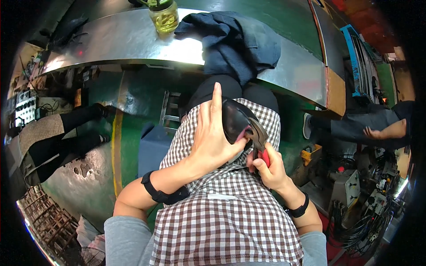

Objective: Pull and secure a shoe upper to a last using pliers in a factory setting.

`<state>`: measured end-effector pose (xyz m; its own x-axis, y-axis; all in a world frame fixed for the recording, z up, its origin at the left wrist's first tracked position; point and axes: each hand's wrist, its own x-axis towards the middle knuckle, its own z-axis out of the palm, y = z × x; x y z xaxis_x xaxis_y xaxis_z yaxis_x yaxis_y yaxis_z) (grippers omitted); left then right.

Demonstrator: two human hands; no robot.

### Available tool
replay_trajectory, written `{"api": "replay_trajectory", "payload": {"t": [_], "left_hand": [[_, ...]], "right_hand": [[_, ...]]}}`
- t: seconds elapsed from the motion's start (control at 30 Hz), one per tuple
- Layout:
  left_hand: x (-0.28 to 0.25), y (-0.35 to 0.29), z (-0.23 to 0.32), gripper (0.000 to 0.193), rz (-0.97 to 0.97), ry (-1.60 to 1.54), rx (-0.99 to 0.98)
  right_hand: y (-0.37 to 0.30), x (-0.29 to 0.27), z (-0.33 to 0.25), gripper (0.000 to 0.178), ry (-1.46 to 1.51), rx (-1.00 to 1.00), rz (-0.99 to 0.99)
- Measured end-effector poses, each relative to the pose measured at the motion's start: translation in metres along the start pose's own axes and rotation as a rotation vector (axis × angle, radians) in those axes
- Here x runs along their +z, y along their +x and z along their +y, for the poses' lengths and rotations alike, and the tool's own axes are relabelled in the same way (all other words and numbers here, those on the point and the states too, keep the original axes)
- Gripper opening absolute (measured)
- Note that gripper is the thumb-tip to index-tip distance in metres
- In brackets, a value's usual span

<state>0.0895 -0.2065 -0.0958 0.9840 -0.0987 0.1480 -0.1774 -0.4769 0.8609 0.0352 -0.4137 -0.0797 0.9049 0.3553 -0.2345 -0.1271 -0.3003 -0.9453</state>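
Workpiece support came first: the black shoe (234, 119) lay on the checked apron (226, 213) over the person's lap, held against the body. The left hand (212, 139) was clamped over the shoe's near side, palm pressed flat, index finger stretched straight up along it and thumb hooked underneath. The right hand (271, 170) was closed in a fist round the red grips of the pincers (258, 141), whose dark jaws sat against the shoe's edge, apparently biting the pinkish lining there; whether they had fully closed could not be told.

For good work at this step, the left hand needed to keep the shoe from rolling while the pincers pulled, with the pull directed in line with the material rather than twisted. A short bite near the edge seemed safer than a deep one, which could tear the lining. The raised index finger was well placed clear of the jaws.

Beyond the knees ran a curved steel bench (133, 40), carrying a dark blue garment (235, 40) and a glass jar of yellowish liquid (164, 17). The floor (137, 111) was green with a yellow line. Another person's legs (66, 133) showed at left, another's arm (386, 129) at right, with cabled machinery (355, 190) below it.
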Motion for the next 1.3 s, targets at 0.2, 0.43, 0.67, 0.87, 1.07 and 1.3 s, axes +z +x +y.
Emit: {"api": "replay_trajectory", "payload": {"t": [0.2,0.43,0.67,0.87,1.07,1.3], "left_hand": [[-0.002,-0.003,-0.003,0.132,-0.013,-0.052,-0.082],[-0.004,-0.005,-0.003,0.134,0.017,-0.021,-0.041],[0.001,-0.013,-0.005,0.137,0.043,-0.037,0.032],[0.005,-0.025,-0.012,0.121,0.113,-0.11,0.081],[-0.008,-0.049,-0.026,0.073,0.117,-0.313,0.281],[-0.014,-0.056,-0.026,0.05,0.054,-0.318,0.51]], "right_hand": [[0.002,0.01,0.034,0.046,-0.051,-0.16,0.073],[0.013,0.016,0.055,0.041,-0.05,-0.307,0.057],[0.016,0.019,0.081,0.044,-0.21,-0.555,0.118],[0.007,0.013,0.09,0.026,-0.244,-0.623,0.04],[-0.002,-0.006,0.056,0.022,-0.249,-0.66,-0.162],[-0.026,-0.026,0.055,0.019,-0.349,-0.612,-0.116]]}}
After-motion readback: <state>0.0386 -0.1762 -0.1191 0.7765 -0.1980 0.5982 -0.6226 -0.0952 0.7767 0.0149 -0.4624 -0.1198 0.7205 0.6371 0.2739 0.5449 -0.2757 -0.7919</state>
